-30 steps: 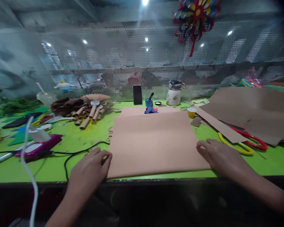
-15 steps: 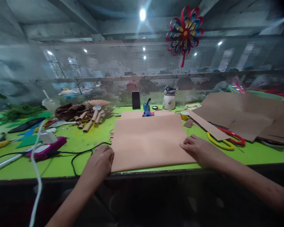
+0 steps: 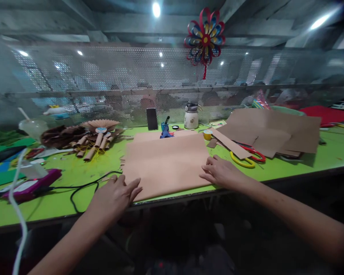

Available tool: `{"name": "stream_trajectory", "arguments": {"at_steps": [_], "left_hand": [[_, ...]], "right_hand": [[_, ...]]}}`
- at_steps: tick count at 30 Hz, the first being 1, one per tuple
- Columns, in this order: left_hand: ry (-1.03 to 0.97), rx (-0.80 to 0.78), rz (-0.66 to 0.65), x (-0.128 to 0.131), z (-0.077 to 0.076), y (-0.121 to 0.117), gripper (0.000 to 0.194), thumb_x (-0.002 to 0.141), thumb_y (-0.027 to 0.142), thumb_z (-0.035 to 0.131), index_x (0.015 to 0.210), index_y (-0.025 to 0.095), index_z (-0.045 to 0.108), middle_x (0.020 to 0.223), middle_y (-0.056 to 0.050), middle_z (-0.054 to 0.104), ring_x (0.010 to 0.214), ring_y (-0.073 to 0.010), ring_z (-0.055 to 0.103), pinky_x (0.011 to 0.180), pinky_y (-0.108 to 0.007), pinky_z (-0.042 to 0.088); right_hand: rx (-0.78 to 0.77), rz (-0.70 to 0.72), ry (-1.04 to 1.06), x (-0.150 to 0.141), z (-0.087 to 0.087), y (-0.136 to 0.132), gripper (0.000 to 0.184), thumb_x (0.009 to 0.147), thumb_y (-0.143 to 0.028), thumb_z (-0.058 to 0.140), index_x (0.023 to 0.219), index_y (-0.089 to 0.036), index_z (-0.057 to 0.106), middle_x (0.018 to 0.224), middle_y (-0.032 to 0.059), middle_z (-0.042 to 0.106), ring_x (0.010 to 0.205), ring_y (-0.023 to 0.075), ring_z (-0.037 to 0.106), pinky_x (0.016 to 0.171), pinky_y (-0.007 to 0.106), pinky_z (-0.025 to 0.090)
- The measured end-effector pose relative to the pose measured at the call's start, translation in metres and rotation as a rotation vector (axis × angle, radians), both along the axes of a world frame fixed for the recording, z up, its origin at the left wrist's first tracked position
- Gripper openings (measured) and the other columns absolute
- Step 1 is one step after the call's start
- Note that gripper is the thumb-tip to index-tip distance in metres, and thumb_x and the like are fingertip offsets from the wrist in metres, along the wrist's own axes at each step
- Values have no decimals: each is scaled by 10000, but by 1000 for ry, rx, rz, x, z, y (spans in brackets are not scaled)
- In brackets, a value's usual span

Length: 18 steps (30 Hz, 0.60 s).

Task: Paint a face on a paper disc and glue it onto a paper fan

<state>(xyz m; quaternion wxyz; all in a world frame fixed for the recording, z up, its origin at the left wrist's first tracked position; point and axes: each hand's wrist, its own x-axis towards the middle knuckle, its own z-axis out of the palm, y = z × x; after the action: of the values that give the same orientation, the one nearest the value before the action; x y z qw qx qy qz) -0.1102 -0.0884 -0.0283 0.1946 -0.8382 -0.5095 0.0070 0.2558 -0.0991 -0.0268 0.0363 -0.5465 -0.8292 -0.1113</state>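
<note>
A large sheet of brown kraft paper lies on the green table in front of me, folded over, with its crease along the table's front edge. My left hand rests at the near left corner, thumb and index finger stretched onto the paper. At the right edge, my right hand lies with loosely bent fingers apart, fingertips touching the sheet. Neither hand pinches the paper. Behind its far edge are a blue tool and another layer of brown paper. A brown paper strip and red-and-yellow-handled scissors lie to the right.
Brown sheets are piled at the right. Rolled paper tubes and a purple power strip with cables lie left. A phone and a bottle stand at the back before a perforated screen.
The view has swung to the right, so things appear further left. My left hand has loosened from the paper's edge, its thumb and index finger now laid over the corner. My right hand stays at the right edge.
</note>
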Motion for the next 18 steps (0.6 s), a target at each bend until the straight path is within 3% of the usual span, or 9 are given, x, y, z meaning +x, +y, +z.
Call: {"name": "stream_trajectory", "arguments": {"at_steps": [5,10,14,18], "left_hand": [[10,-80,-84,11,11,2,299,942,266,385,908,175,668,932,-130,601,934,-260,524,830,-367,404],[27,-188,-151,24,20,5,280,887,120,390,756,163,634,828,-109,616,826,-222,555,768,-317,410],[52,-217,-116,33,26,1,270,918,200,376,995,199,635,668,-66,579,647,-218,549,632,-311,386],[86,-264,-82,43,32,-6,263,925,241,414,1101,238,609,695,-48,580,577,-184,547,582,-286,379]], "right_hand": [[48,6,-21,-2,-3,-1,391,961,-449,453,853,-163,698,916,136,635,932,281,557,727,352,428],[76,29,-26,-10,-3,-1,241,958,-354,492,984,-184,662,1104,131,633,1006,280,540,787,388,406],[118,86,-33,-16,-4,-3,216,983,-265,435,1072,-250,631,1101,105,645,1045,281,499,907,503,303],[57,263,-42,-16,-2,-3,246,972,-202,449,1125,-263,632,1018,95,652,953,231,506,857,399,332]]}}
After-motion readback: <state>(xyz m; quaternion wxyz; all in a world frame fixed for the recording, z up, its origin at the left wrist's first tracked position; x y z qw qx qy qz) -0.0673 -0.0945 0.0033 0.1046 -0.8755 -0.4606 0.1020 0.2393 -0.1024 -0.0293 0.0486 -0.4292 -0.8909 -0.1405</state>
